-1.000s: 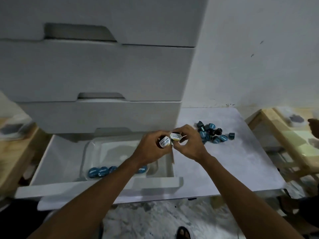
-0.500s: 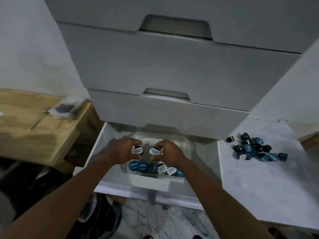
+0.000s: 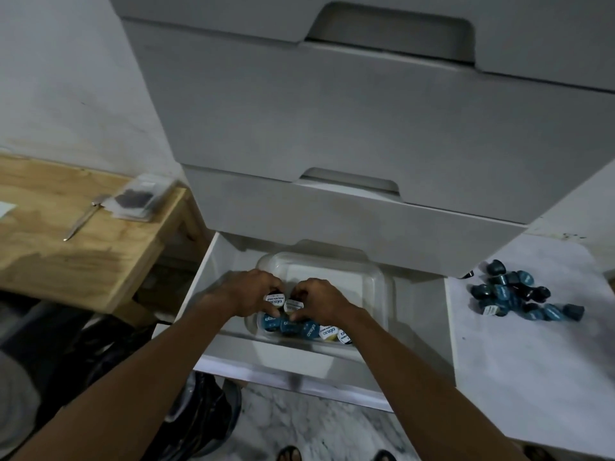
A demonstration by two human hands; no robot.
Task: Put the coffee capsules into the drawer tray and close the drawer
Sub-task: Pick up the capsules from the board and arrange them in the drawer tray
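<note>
Both hands are reaching down into the clear, rounded plastic tray (image 3: 372, 277) that is sitting inside the pulled-out bottom white drawer (image 3: 213, 271). The left hand (image 3: 246, 294) is curling its fingers around a small capsule with a white printed foil lid (image 3: 275, 299), holding it over the near-left part of the tray. The right hand (image 3: 319, 302) is pinching a second white-lidded capsule (image 3: 293, 306) just beside the first, the two lids almost touching. Directly below the hands, along the tray's near wall, a row of capsules (image 3: 306, 327) is lying side by side: blue-lidded ones toward the tray's left, white-lidded ones toward its right end.

To the right of the tray, beyond the drawer's side wall, a loose heap of teal-blue and black capsules (image 3: 519, 296) is resting on a pale marble-patterned low table (image 3: 532, 377); the heap is well apart from the tray. Above the tray, the closed white drawer fronts (image 3: 332, 128) with recessed cut-out handles are stacking upward. To the left of the tray, a raw wooden bench (image 3: 66, 247) is carrying a clear plastic packet with dark contents (image 3: 139, 197) and a slim metal tool (image 3: 83, 221) beside it. Nearer than the tray, two sandalled feet (image 3: 289, 454) are showing on the marbled floor.
</note>
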